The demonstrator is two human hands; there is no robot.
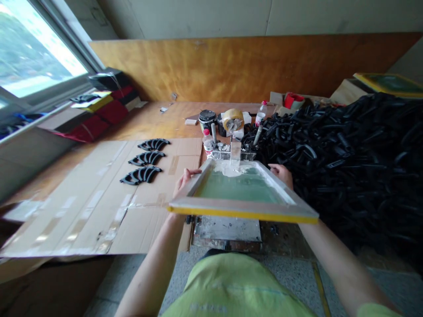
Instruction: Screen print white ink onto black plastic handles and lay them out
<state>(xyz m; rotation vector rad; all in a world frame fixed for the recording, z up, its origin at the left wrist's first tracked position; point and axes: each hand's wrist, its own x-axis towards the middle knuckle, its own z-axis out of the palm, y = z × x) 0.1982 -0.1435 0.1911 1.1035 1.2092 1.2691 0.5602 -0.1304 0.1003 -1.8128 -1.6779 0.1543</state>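
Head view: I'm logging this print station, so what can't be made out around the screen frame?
Base plate, head view: the lifted screen frame covers most of it, so anything on it is hidden.
Grip of the right hand, head view: the frame's rail hides it; the left hand curls its fingers over the rail.
Label on the bottle, head view: too small to read.
Pile of black parts, head view: cut off by the right edge.

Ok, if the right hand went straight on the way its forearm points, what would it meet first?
Likely the edge of the black parts pile, just beyond the frame the right hand grips. Depth is unclear, so the grey tool leaning there may come first.
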